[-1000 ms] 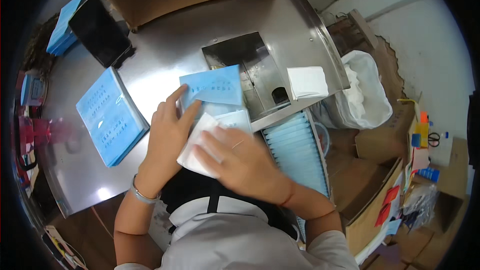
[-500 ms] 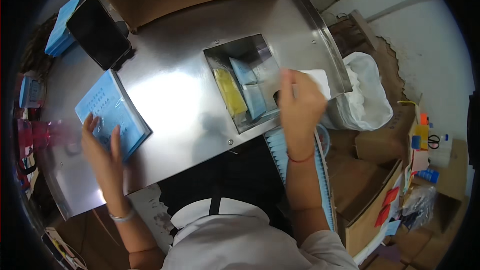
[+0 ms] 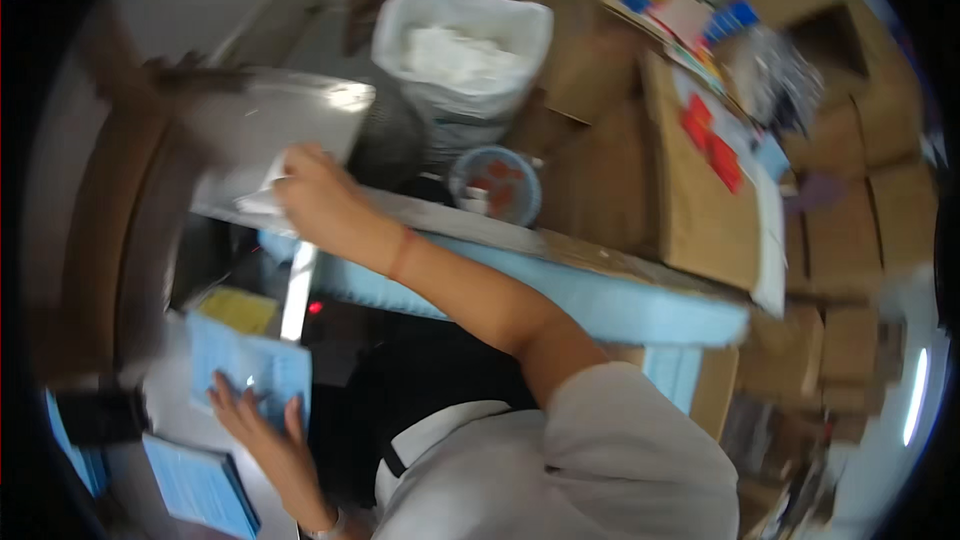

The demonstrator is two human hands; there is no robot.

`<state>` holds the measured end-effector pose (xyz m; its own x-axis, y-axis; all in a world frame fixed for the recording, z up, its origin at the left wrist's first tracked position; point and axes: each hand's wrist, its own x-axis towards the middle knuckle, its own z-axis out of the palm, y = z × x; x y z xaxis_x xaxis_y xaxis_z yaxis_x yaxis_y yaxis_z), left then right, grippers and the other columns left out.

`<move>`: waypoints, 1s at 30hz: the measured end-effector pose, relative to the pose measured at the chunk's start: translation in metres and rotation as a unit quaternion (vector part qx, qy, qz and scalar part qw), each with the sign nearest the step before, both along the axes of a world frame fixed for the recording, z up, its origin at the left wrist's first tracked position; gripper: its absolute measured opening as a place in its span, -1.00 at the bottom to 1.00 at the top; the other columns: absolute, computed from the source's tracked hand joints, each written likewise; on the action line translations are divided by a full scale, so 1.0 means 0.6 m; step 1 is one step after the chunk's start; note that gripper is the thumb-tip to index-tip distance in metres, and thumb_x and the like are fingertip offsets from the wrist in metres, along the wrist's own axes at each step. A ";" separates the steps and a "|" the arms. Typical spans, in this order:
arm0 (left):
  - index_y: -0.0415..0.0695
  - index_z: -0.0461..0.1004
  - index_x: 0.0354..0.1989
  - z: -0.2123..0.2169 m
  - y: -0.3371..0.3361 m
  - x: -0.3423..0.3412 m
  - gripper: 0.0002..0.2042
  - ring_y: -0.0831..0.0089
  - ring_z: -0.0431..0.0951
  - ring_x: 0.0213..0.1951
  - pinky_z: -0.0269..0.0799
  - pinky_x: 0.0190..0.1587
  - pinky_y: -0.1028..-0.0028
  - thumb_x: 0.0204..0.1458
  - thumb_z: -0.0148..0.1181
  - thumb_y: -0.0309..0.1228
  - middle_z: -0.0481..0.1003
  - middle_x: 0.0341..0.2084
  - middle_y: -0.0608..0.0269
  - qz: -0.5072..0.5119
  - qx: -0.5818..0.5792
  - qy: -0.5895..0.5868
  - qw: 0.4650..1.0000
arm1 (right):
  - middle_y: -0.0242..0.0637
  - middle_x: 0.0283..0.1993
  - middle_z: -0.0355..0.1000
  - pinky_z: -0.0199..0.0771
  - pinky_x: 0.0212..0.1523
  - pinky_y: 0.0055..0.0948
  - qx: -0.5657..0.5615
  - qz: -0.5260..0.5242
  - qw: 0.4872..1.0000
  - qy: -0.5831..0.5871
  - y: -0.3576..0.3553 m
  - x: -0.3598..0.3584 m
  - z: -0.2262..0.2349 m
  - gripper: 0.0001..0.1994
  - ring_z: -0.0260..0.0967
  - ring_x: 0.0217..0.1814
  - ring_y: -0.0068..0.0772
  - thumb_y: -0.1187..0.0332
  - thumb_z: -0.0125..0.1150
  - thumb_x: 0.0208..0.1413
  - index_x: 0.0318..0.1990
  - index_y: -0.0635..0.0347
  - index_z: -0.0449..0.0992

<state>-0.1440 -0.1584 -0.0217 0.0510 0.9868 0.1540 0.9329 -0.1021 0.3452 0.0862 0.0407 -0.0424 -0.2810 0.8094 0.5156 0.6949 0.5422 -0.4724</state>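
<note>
My left hand [image 3: 262,440] lies with spread fingers on a flat, shiny light-blue packet [image 3: 225,355], near the table opening [image 3: 200,250]. Beside that packet, a yellow packet [image 3: 238,310] shows at the opening. Farther off, my right hand [image 3: 325,198] is closed over the metal table [image 3: 290,115], next to a white paper-like piece [image 3: 262,202]. Its fingertips are blurred, and I cannot make out what they hold. A stack of blue packets [image 3: 198,485] lies on the table to the left of my left hand.
Past the table edge stand a white-lined bin [image 3: 460,5] and a blue round tub [image 3: 497,155]. Cardboard boxes [image 3: 830,230] are piled at the right. A large carton [image 3: 110,240] and a dark phone [image 3: 98,418] are on the left.
The view has swung to the right. My left hand has gone from the blue stack to a single blue packet by the opening. My right hand remains closed near the white piece.
</note>
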 end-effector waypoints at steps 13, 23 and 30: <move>-0.31 0.25 0.22 -0.042 0.000 -0.107 -0.50 -0.04 0.37 0.15 0.27 0.21 0.17 0.13 0.25 -0.45 0.30 0.20 -0.13 -0.010 0.051 0.000 0.999 | -0.21 -0.28 0.58 -0.39 0.43 0.50 0.129 0.214 0.963 -0.104 -0.159 -0.239 -0.034 -0.74 0.49 -0.09 -0.14 0.19 0.15 0.04 -0.41 0.14 0.69; -0.15 0.48 0.05 0.077 -0.022 -0.021 -0.54 -0.11 0.30 0.26 0.21 0.28 0.10 -0.10 0.39 -0.48 0.25 0.27 -0.18 0.095 0.162 0.058 0.981 | -0.28 -0.39 0.56 0.52 -0.02 -0.11 0.147 0.305 0.920 0.199 -0.054 -0.217 0.037 -0.86 0.52 -0.23 -0.19 0.39 0.30 -0.35 -0.52 0.19 0.57; -0.19 0.07 0.38 0.148 0.288 -0.153 -0.14 -0.24 0.12 0.31 0.07 0.30 -0.05 -0.05 0.40 -0.14 -0.02 0.39 -0.26 0.174 0.230 -0.020 0.957 | -0.12 -0.40 0.57 0.55 -0.27 -0.34 0.068 0.224 0.936 0.262 0.198 -0.247 0.196 -0.83 0.55 -0.36 -0.15 0.60 0.03 -0.03 -0.50 0.34 0.59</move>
<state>-0.2359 0.0143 0.0670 -0.2836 0.7706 0.5707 0.9251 0.0631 0.3745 -0.0621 0.1595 0.0751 -0.2559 0.5873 0.7678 0.0764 0.8041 -0.5896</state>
